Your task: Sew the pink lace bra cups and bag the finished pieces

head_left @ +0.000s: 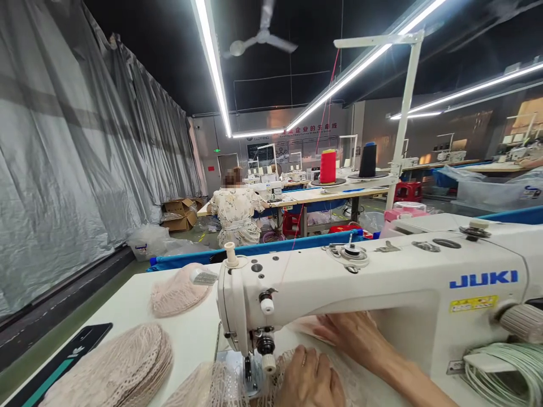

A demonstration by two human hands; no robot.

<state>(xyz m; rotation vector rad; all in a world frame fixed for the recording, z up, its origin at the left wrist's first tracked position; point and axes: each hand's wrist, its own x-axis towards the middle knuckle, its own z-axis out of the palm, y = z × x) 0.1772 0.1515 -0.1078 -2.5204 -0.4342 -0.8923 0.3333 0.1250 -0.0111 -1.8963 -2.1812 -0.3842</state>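
The white JUKI sewing machine (382, 288) stands on the white bench (127, 308). A stack of pink lace pieces (123, 367) lies at its eight o'clock, a black phone (63, 359) left of that; both hands rest under the machine's arm, left hand (311, 381) nearer than right hand (356, 336).

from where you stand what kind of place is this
Most likely a garment sewing workshop. A JUKI sewing machine fills the bench, hands feed pink lace fabric under its needle, thread cones stand on a rack, and more sewing stations sit behind.

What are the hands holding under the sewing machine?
Both hands press flat on the pink lace fabric by the needle: the left hand on top of it, the right hand behind. Neither closes around it.
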